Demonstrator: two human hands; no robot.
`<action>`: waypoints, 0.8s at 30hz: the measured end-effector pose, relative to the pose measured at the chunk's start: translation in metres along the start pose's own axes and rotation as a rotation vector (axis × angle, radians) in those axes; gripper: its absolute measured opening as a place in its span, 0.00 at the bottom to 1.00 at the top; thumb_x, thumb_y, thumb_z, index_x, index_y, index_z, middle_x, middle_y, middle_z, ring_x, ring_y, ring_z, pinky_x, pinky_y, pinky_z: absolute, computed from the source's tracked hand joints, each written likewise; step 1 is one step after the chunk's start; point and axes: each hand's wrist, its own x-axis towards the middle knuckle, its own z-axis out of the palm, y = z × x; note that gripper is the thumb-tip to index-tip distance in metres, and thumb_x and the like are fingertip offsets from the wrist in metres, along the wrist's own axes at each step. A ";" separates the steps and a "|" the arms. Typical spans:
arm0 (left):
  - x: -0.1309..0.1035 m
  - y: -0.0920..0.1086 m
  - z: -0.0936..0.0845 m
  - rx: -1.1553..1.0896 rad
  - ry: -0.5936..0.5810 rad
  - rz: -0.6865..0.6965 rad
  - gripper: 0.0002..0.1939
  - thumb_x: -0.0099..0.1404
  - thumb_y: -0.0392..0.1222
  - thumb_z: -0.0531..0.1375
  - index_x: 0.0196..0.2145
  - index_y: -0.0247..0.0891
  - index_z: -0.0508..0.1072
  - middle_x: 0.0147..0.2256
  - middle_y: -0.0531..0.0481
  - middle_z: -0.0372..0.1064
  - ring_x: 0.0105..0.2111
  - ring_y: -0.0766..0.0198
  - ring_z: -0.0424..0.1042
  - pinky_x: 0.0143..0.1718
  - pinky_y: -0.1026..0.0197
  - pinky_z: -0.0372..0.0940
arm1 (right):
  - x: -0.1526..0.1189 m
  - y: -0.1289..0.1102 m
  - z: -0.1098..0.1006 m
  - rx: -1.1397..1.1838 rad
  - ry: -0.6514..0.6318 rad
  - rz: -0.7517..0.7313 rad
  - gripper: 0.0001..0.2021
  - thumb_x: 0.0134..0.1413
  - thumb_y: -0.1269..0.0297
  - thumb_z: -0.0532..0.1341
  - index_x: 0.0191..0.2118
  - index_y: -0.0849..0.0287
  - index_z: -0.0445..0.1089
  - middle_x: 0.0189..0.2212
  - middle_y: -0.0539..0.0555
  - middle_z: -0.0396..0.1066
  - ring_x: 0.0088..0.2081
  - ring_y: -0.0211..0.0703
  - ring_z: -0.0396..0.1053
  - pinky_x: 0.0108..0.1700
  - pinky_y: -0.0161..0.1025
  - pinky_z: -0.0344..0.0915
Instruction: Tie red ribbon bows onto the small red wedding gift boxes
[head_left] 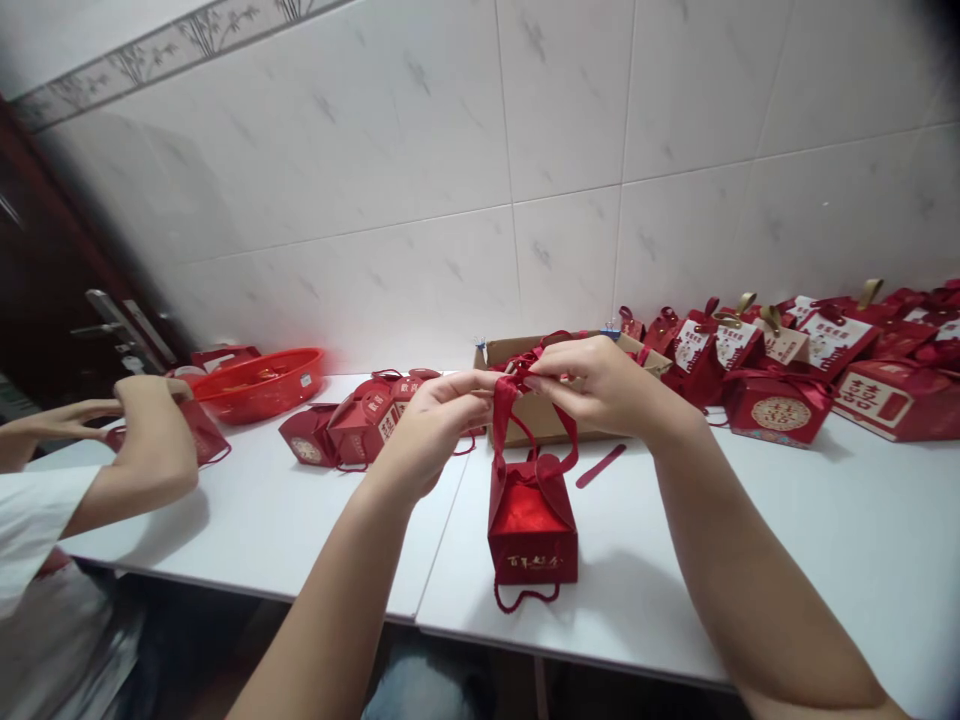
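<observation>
A red gift box point(534, 555) with gold lettering stands upright near the front of the white table, with red filling showing in its open front. A dark red ribbon point(571, 435) rises from the top of the box in a loop. Above the box, my left hand point(442, 420) pinches the ribbon between thumb and fingers. Close beside it, my right hand point(600, 385) grips the ribbon too, fingers pressed together. A red cord point(526, 600) hangs at the foot of the box. The fingertips partly hide the ribbon where they meet.
Behind my hands sits a cardboard box point(525, 425) of red ribbons. A loose ribbon strip point(600, 467) lies right of the gift box. Finished-looking red boxes point(780, 405) crowd the right; more boxes point(360, 425) stand left, near a red basin point(259, 385). A co-worker's arm point(150, 450) reaches in.
</observation>
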 end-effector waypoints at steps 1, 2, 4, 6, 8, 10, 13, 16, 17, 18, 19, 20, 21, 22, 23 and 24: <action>-0.001 -0.002 0.000 0.056 0.015 0.039 0.07 0.53 0.34 0.61 0.32 0.38 0.77 0.36 0.49 0.75 0.37 0.62 0.72 0.37 0.61 0.67 | 0.001 -0.001 0.002 -0.002 0.020 0.003 0.11 0.54 0.76 0.54 0.22 0.62 0.64 0.20 0.48 0.63 0.23 0.32 0.56 0.27 0.33 0.51; -0.001 -0.004 0.001 0.114 0.030 0.080 0.07 0.53 0.33 0.61 0.32 0.39 0.77 0.35 0.50 0.75 0.36 0.63 0.73 0.36 0.62 0.67 | 0.002 -0.001 0.003 0.005 0.038 0.006 0.11 0.54 0.76 0.54 0.22 0.61 0.63 0.19 0.47 0.61 0.22 0.31 0.54 0.26 0.33 0.51; 0.000 -0.007 0.002 0.204 0.065 0.164 0.06 0.54 0.33 0.62 0.31 0.38 0.76 0.33 0.50 0.74 0.34 0.64 0.72 0.34 0.63 0.67 | 0.003 -0.002 0.005 0.028 0.069 0.002 0.11 0.54 0.76 0.54 0.22 0.61 0.62 0.19 0.46 0.59 0.22 0.31 0.53 0.26 0.33 0.50; 0.004 -0.010 0.003 0.259 0.126 0.251 0.04 0.55 0.34 0.61 0.30 0.37 0.76 0.29 0.50 0.74 0.32 0.64 0.72 0.32 0.63 0.67 | 0.004 -0.003 0.008 0.054 0.099 0.000 0.12 0.55 0.75 0.55 0.22 0.61 0.62 0.19 0.46 0.59 0.22 0.30 0.53 0.26 0.32 0.50; 0.009 -0.013 0.003 0.297 0.187 0.380 0.04 0.56 0.33 0.61 0.30 0.37 0.75 0.28 0.50 0.73 0.30 0.65 0.71 0.32 0.63 0.67 | 0.006 -0.005 0.013 0.084 0.136 0.021 0.13 0.56 0.73 0.55 0.21 0.61 0.61 0.18 0.46 0.57 0.21 0.31 0.53 0.26 0.33 0.50; 0.013 -0.016 0.002 0.312 0.222 0.524 0.03 0.57 0.32 0.60 0.29 0.37 0.73 0.29 0.51 0.72 0.31 0.67 0.71 0.34 0.63 0.67 | 0.008 -0.008 0.019 0.150 0.205 0.073 0.14 0.57 0.69 0.56 0.20 0.61 0.63 0.18 0.46 0.57 0.22 0.31 0.54 0.26 0.34 0.52; 0.016 -0.017 0.001 0.245 0.285 0.641 0.06 0.56 0.31 0.61 0.30 0.39 0.68 0.30 0.52 0.69 0.33 0.67 0.71 0.38 0.63 0.67 | 0.011 -0.011 0.025 0.394 0.360 0.201 0.13 0.58 0.59 0.57 0.26 0.59 0.69 0.22 0.49 0.65 0.26 0.35 0.62 0.29 0.35 0.59; 0.014 -0.012 -0.004 0.183 0.357 0.633 0.12 0.56 0.33 0.62 0.36 0.41 0.63 0.31 0.54 0.67 0.32 0.68 0.70 0.36 0.65 0.67 | 0.007 -0.009 0.026 0.663 0.525 0.349 0.14 0.55 0.52 0.59 0.33 0.58 0.73 0.28 0.50 0.71 0.32 0.38 0.70 0.33 0.36 0.66; 0.012 -0.010 -0.007 0.181 0.361 0.620 0.13 0.56 0.34 0.62 0.37 0.42 0.62 0.31 0.54 0.67 0.32 0.68 0.70 0.34 0.65 0.67 | 0.002 -0.008 0.026 0.701 0.571 0.400 0.14 0.53 0.51 0.60 0.33 0.57 0.73 0.28 0.50 0.72 0.32 0.39 0.71 0.33 0.36 0.67; 0.010 -0.009 -0.010 0.185 0.355 0.608 0.14 0.57 0.34 0.62 0.38 0.42 0.62 0.30 0.54 0.67 0.31 0.68 0.70 0.33 0.65 0.66 | -0.005 -0.006 0.026 0.708 0.607 0.454 0.14 0.52 0.50 0.62 0.32 0.58 0.74 0.27 0.50 0.72 0.32 0.38 0.71 0.33 0.35 0.67; 0.007 -0.008 -0.015 0.189 0.348 0.598 0.15 0.57 0.34 0.62 0.39 0.42 0.61 0.30 0.54 0.67 0.31 0.68 0.70 0.34 0.65 0.66 | -0.013 -0.004 0.026 0.693 0.630 0.515 0.15 0.50 0.50 0.63 0.30 0.58 0.74 0.26 0.50 0.72 0.31 0.38 0.71 0.32 0.35 0.66; 0.004 -0.008 -0.021 0.195 0.348 0.586 0.15 0.56 0.34 0.62 0.39 0.41 0.61 0.29 0.54 0.67 0.31 0.68 0.70 0.34 0.65 0.66 | -0.024 -0.002 0.026 0.664 0.648 0.581 0.15 0.49 0.50 0.64 0.29 0.58 0.74 0.25 0.50 0.72 0.30 0.38 0.71 0.30 0.34 0.65; 0.002 -0.009 -0.027 0.199 0.363 0.572 0.16 0.56 0.34 0.62 0.39 0.41 0.61 0.29 0.54 0.67 0.31 0.68 0.70 0.35 0.65 0.66 | -0.036 -0.001 0.027 0.639 0.657 0.647 0.15 0.47 0.50 0.65 0.27 0.59 0.74 0.24 0.50 0.72 0.29 0.38 0.70 0.29 0.33 0.64; -0.001 -0.011 -0.033 0.198 0.391 0.549 0.16 0.55 0.34 0.63 0.39 0.40 0.61 0.28 0.55 0.67 0.31 0.68 0.70 0.36 0.65 0.65 | -0.049 0.001 0.027 0.632 0.669 0.715 0.15 0.46 0.50 0.66 0.27 0.60 0.73 0.24 0.51 0.72 0.29 0.38 0.70 0.28 0.33 0.63; -0.005 -0.014 -0.040 0.192 0.434 0.512 0.17 0.54 0.33 0.63 0.40 0.40 0.61 0.28 0.55 0.67 0.31 0.69 0.70 0.36 0.65 0.65 | -0.063 0.003 0.026 0.634 0.687 0.777 0.15 0.44 0.51 0.67 0.26 0.60 0.73 0.24 0.52 0.72 0.28 0.38 0.69 0.27 0.33 0.62; -0.009 -0.017 -0.047 0.175 0.490 0.466 0.18 0.53 0.33 0.63 0.40 0.40 0.60 0.27 0.55 0.67 0.30 0.69 0.69 0.36 0.65 0.65 | -0.078 0.004 0.025 0.647 0.706 0.836 0.15 0.42 0.52 0.67 0.26 0.60 0.74 0.24 0.52 0.72 0.27 0.38 0.69 0.26 0.33 0.61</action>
